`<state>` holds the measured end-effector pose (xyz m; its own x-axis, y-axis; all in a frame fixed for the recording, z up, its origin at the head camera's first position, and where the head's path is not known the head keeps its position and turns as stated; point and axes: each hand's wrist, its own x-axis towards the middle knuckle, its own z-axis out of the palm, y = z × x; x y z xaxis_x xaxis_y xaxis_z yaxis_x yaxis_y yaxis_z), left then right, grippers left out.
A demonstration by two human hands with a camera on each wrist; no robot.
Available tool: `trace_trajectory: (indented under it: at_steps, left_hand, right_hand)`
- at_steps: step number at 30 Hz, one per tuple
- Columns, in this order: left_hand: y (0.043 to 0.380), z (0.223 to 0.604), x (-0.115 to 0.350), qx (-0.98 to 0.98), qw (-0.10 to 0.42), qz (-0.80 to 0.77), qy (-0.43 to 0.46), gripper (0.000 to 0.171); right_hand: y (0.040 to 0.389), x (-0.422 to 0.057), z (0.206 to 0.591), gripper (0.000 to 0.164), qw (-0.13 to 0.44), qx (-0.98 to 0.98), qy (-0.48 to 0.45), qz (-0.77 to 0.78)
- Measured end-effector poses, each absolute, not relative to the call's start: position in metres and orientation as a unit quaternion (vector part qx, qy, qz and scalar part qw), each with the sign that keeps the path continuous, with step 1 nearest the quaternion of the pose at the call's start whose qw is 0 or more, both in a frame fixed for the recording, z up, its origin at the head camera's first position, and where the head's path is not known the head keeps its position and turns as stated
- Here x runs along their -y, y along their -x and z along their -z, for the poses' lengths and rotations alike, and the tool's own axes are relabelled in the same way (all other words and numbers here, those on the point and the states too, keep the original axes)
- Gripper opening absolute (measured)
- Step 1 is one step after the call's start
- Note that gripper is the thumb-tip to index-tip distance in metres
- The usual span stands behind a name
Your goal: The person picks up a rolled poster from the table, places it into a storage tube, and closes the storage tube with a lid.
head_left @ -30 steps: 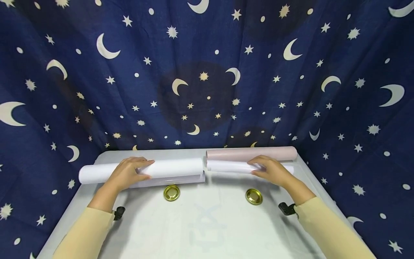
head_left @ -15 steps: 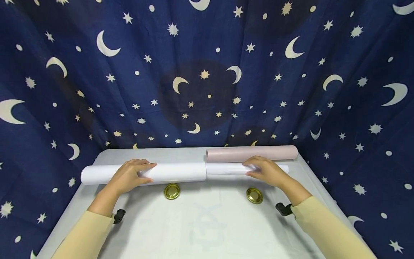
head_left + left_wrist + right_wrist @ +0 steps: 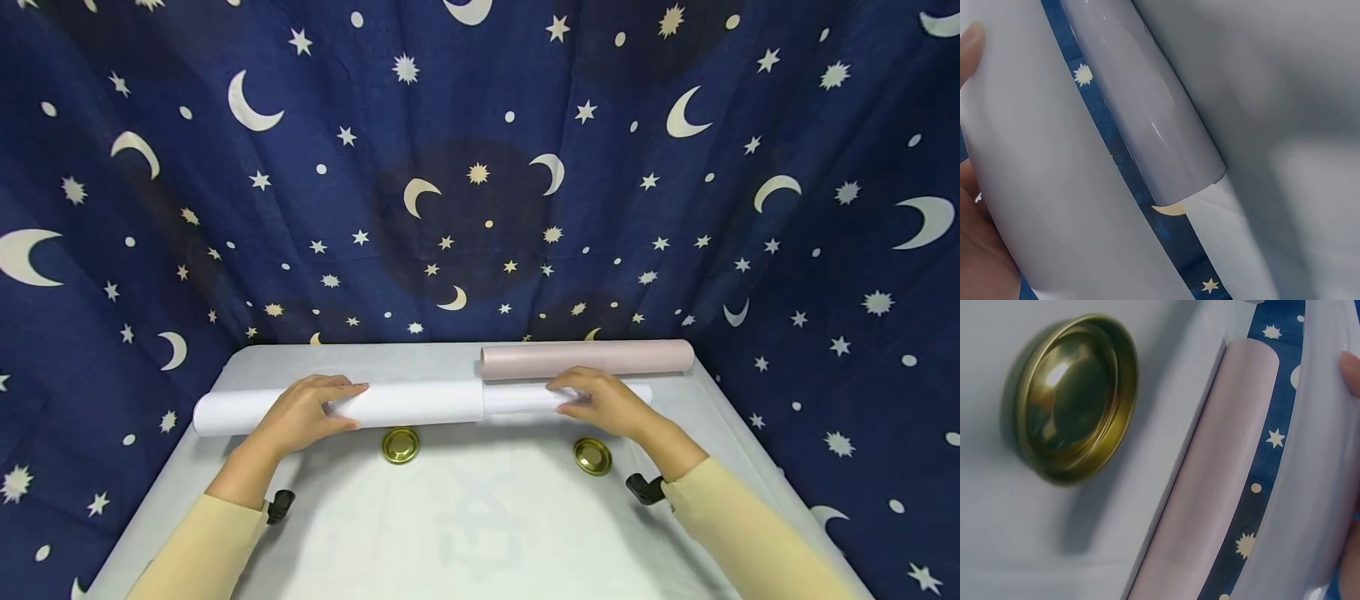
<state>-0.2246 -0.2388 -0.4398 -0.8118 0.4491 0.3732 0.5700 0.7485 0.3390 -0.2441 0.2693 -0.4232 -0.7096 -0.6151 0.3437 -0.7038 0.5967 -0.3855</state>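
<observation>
My left hand [image 3: 303, 412] grips a thick white paper roll [image 3: 420, 404] from above, thumb on the near side and fingers on the far side. My right hand [image 3: 603, 404] holds a thinner, glossy white roll [image 3: 519, 398] the same way. Both rolls lie in one line, raised above the table, and the thin roll's left end disappears at the thick roll's right end. In the left wrist view, another glossy whitish roll [image 3: 1154, 119] rests on the table beside the thick roll; the thick roll hides it in the head view.
A pale pink roll [image 3: 585, 358] lies along the back right of the white table [image 3: 480, 517]. Two small gold dishes, a left dish [image 3: 401, 445] and a right dish [image 3: 592, 456], sit in front of the rolls. Blue star-and-moon curtain [image 3: 337, 208] surrounds the table.
My right hand has moved left with the thin roll, and less of it shows beyond the thick roll's end. The thick roll has come slightly nearer and right, covering the glossy roll below.
</observation>
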Motion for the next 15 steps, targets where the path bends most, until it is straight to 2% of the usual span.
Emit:
trace_trajectory:
  at_steps: [15]
  left_hand:
    - [0.220,0.436,0.235,0.932,0.095,0.259,0.234,0.061]
  right_hand:
    - [0.250,-0.249,0.425,0.036,0.091,0.879,-0.379,-0.276]
